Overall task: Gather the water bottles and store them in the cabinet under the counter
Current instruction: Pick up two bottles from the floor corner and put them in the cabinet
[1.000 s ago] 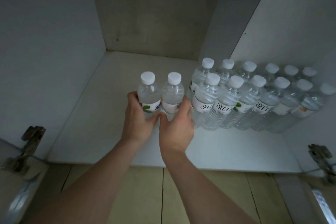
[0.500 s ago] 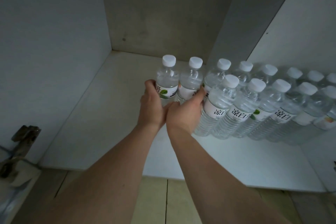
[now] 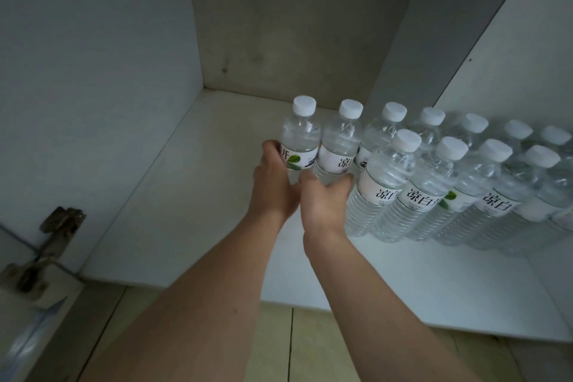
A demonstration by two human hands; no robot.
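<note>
Since 1 second ago the 2 bottles have been pushed deeper into the cabinet (image 3: 139,183), and now they stand at the left end of the back row (image 3: 431,121); I judge this pair is almost stored. The left hand (image 3: 274,186) grips the left bottle (image 3: 300,139). The right hand (image 3: 325,198) grips the right bottle (image 3: 339,146). The hands touch each other.

Metal door hinge (image 3: 46,253); tiled floor (image 3: 279,347) below.

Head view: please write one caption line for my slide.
Left hand and right hand each hold a water bottle beside the stored rows.
</note>
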